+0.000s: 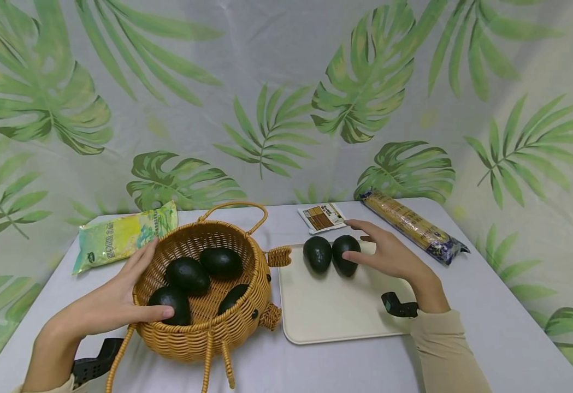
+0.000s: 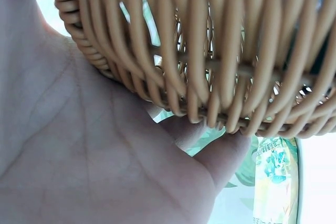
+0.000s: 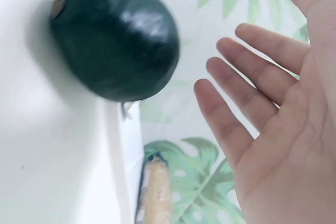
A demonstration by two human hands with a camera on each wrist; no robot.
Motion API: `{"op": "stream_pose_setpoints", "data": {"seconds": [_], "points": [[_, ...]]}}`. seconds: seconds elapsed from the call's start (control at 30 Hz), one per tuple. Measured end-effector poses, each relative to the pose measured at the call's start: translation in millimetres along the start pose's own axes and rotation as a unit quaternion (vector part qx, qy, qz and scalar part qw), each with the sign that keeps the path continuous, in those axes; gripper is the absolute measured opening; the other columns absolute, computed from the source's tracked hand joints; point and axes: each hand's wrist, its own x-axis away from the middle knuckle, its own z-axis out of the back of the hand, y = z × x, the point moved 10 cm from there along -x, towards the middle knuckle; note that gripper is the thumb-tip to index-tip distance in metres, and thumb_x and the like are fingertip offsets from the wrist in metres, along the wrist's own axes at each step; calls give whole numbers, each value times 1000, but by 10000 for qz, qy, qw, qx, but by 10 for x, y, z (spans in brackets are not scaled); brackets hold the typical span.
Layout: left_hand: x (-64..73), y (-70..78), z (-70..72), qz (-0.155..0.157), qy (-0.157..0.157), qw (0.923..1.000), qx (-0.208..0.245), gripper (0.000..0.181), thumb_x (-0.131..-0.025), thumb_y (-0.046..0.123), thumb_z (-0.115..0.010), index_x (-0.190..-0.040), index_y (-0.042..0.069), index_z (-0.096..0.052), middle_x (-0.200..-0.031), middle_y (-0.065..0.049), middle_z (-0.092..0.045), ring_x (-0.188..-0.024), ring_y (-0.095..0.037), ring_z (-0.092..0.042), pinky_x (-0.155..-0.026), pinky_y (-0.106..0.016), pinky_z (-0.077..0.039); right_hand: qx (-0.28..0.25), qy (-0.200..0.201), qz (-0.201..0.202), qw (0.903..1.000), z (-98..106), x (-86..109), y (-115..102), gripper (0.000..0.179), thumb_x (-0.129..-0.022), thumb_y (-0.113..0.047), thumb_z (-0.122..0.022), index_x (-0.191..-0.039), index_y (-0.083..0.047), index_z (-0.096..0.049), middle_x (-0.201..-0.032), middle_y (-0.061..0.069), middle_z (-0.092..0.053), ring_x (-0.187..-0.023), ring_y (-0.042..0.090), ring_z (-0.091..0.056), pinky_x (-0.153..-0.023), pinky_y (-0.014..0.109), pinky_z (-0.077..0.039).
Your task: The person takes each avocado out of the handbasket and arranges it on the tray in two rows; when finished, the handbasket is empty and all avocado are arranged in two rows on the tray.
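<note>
Hands well apart. Left hand (image 1: pixel 104 303) grips wicker basket (image 1: pixel 178 339) by its rim at 9 o'clock; four avocados (image 1: pixel 187 276) inside. Right hand (image 1: pixel 391 254), fingers extended, at 3 o'clock of right avocado (image 1: pixel 346 255); thumb contact: cannot tell. Left avocado (image 1: pixel 317 254) just beside; both near 12 o'clock on tray (image 1: pixel 335 316).

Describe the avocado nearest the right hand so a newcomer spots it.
Find the cream tray right of the wicker basket. Near its far edge, two dark avocados lie side by side. In the head view, it's the right one, partly hidden behind the right hand; its neighbour is uncovered.
</note>
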Motion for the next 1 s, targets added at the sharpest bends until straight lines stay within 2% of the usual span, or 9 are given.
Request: {"op": "stream_pose_setpoints", "data": {"seconds": [0.23, 0.47, 0.8, 1.0], "points": [[5, -3, 12, 3, 24, 10000, 31, 120, -91, 38, -78, -164, 31, 17, -170, -24, 15, -148, -66, -3, -95, -85, -30, 65, 116, 374, 9992, 32, 15, -269, 72, -97, -34, -74, -159, -17, -41, -163, 14, -39, -138, 45, -50, -112, 62, -40], [7, 8, 32, -23, 52, 10000, 81, 120, -91, 38, -78, -163, 36, 18, -170, -21, 17, -148, -65, -1, -96, -85, -30, 82, 246, 729, 9970, 46, 23, -502, 69, -96, -29, -76, -156, -16, -46, -160, 11, -44, -138, 39, -52, -113, 57, -42], [-1, -21, 1, 26, 17, 10000, 59, 121, -91, 38, -78, -164, 31, 18, -170, -23, 16, -148, -65, -1, -95, -85, -29, 235, 209, 1037, 9941, 0, 25, -763, 65, -97, -34, -74, -155, -21, -48, -158, 3, -48, -140, 31, -52, -112, 53, -44], [8, -27, 20, 63, 17, 10000, 59, 120, -91, 39, -78, -162, 36, 19, -170, -22, 17, -148, -67, -2, -94, -85, -30, 194, 159, 1229, 9921, -66, 4, -911, 65, -97, -31, -75, -155, -17, -48, -156, 4, -50, -137, 33, -54, -110, 55, -45]]}}
